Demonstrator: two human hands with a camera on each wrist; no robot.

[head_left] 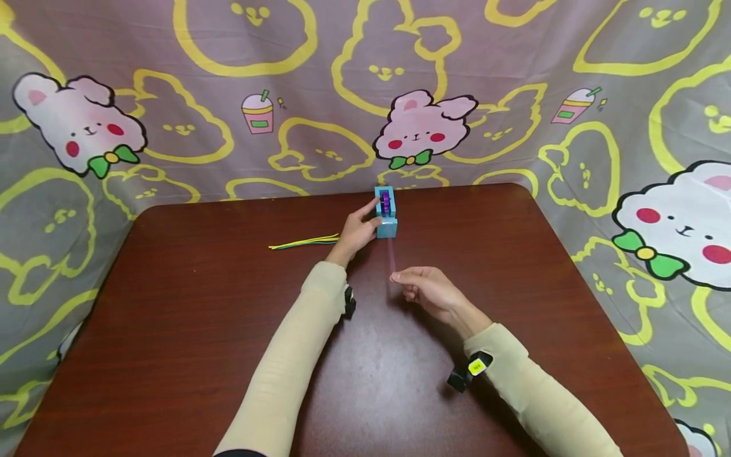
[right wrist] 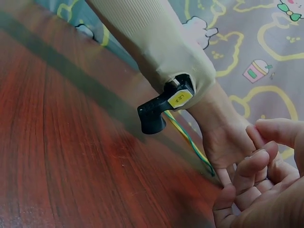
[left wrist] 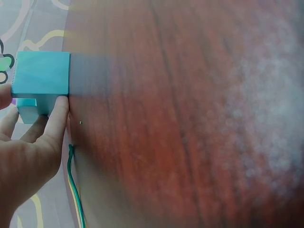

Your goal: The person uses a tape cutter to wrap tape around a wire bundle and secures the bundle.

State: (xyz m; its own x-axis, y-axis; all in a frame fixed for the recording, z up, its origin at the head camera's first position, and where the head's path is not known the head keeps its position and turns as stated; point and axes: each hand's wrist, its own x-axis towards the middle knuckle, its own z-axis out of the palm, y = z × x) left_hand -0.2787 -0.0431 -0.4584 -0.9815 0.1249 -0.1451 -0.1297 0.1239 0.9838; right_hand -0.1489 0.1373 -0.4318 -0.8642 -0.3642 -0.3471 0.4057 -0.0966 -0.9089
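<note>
A light-blue tape dispenser [head_left: 387,228] with a purple roll [head_left: 386,203] stands near the table's far edge. My left hand [head_left: 358,231] holds it from its left side, thumb near the front block. In the left wrist view, the fingers [left wrist: 58,118] lie along the dispenser's blue side [left wrist: 42,72]. A clear strip of tape [head_left: 391,255] stretches from the dispenser toward me. Its free end is pinched between the thumb and forefinger of my right hand [head_left: 433,291], which is in front of the dispenser. In the right wrist view, the right hand's other fingers [right wrist: 251,166] are curled.
Thin yellow and green strands [head_left: 304,242] lie on the brown table [head_left: 188,330], left of the dispenser and partly behind my left hand. A patterned cloth [head_left: 320,95] hangs behind the table and along its sides. Small black cameras [head_left: 468,371] are strapped to both wrists.
</note>
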